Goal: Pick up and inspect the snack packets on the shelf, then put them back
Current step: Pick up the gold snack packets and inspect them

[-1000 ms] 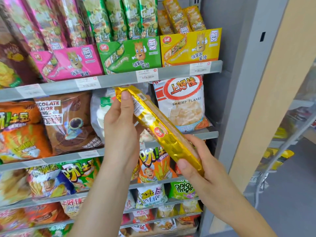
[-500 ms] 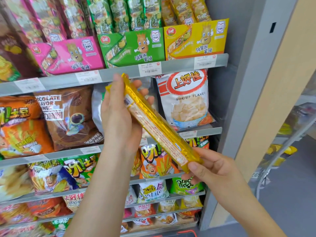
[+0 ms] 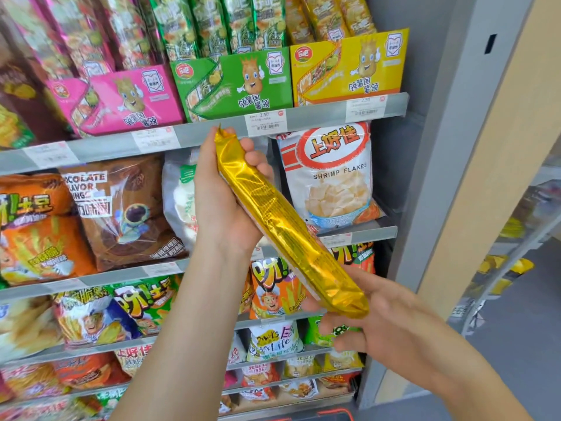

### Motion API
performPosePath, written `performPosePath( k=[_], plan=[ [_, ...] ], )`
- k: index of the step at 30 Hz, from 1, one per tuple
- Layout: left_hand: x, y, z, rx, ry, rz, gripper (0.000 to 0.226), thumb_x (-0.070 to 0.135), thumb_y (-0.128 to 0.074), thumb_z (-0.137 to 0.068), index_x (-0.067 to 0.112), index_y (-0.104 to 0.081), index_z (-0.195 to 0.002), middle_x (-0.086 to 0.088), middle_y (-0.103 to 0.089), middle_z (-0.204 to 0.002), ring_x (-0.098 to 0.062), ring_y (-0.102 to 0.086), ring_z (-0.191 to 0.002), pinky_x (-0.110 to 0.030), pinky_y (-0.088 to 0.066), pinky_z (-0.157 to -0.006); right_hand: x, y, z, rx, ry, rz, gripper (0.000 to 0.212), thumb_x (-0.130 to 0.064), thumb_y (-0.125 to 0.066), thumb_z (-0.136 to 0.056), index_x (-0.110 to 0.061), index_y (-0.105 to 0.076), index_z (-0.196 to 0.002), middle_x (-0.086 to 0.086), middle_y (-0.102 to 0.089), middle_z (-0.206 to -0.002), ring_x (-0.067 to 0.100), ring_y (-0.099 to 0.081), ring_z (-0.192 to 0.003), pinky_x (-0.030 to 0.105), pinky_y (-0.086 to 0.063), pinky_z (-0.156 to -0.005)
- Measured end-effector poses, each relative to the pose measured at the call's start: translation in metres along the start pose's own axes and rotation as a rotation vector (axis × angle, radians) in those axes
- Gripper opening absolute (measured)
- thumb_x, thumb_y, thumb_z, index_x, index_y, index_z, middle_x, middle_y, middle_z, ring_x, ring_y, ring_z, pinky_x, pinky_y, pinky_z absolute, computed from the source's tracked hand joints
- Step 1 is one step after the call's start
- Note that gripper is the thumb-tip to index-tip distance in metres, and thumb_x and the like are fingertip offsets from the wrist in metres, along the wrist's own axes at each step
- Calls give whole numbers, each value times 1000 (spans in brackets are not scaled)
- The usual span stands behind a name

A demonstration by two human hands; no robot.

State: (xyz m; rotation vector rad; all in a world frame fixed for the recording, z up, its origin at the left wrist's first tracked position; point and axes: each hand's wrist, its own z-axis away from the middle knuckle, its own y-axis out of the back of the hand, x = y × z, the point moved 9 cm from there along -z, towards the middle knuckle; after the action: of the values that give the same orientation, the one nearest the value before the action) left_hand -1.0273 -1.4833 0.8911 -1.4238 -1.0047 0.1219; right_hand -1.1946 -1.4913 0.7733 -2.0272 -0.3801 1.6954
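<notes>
A long gold foil snack packet [image 3: 282, 226] slants from upper left to lower right in front of the shelves. My left hand [image 3: 221, 202] grips its upper end, fingers curled round behind it. My right hand [image 3: 391, 323] holds the lower end from beneath, the packet lying across its fingers. The packet's plain gold side with fine print faces me. Directly above, on the top shelf, stands the yellow display box [image 3: 349, 68] with matching gold packets upright in it.
Green [image 3: 233, 83] and pink [image 3: 127, 101] display boxes stand left of the yellow one. A white shrimp flakes bag [image 3: 334, 174] and a brown chocolate bag [image 3: 121, 208] sit on the shelf behind the packet. A grey upright [image 3: 425, 208] bounds the shelves at right.
The packet has been rolled in my hands: the side with the white label strip turned away and a plain gold side now faces me. My right hand shifted under the lower end.
</notes>
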Motion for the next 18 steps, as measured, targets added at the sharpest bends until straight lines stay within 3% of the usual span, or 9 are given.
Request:
performPosePath(
  k=[4, 7, 9, 13, 16, 18],
  plan=[
    [-2, -2, -8, 21, -66, -181, 38, 52, -46, -96, 19, -62, -88, 1, -60, -64, -11, -58, -55, -22, -50, -53, -9, 12, -3, 284, 84, 284, 53, -49, -81, -72, -28, -69, -119, 10, -73, -109, 17, -69, -78, 21, -53, -67],
    [5, 0, -11, 64, -164, -355, 43, 56, -39, -97, 19, -61, -89, -6, -59, -78, -19, -57, -70, -31, -50, -65, -29, 13, 3, 454, 289, 436, 36, -29, -81, -77, -45, -71, -108, -5, -76, -102, 9, -72, -85, 15, -53, -71],
    [7, 2, -9, 66, -206, -425, 47, 55, -35, -99, 19, -64, -89, -5, -62, -82, -19, -60, -79, -29, -52, -70, -36, 14, 6, 527, 379, 512, 44, -22, -77, -73, -48, -70, -107, -6, -76, -100, 9, -72, -85, 16, -54, -74],
    [7, -4, 0, 52, -322, -718, 47, 41, -37, -103, 5, -66, -103, -8, -69, -91, -7, -66, -76, -16, -51, -61, -37, 21, 13, 703, 383, 716, 50, -41, -75, -63, -61, -61, -107, -14, -74, -95, 9, -69, -75, 14, -54, -69],
    [-2, -17, 1, -30, -284, -741, 50, 41, -37, -103, 0, -63, -117, -12, -74, -104, -13, -70, -91, -22, -55, -75, -39, 21, 15, 775, 351, 879, 50, -48, -76, -63, -64, -55, -105, -23, -70, -93, 2, -67, -75, 8, -50, -66],
    [-7, -26, 2, -80, -292, -844, 53, 42, -39, -102, 0, -55, -129, -7, -71, -111, -6, -67, -99, -19, -52, -84, -49, 21, 13, 835, 361, 987, 50, -40, -82, -67, -61, -55, -103, -27, -67, -92, -5, -63, -81, 0, -44, -64]
  ],
)
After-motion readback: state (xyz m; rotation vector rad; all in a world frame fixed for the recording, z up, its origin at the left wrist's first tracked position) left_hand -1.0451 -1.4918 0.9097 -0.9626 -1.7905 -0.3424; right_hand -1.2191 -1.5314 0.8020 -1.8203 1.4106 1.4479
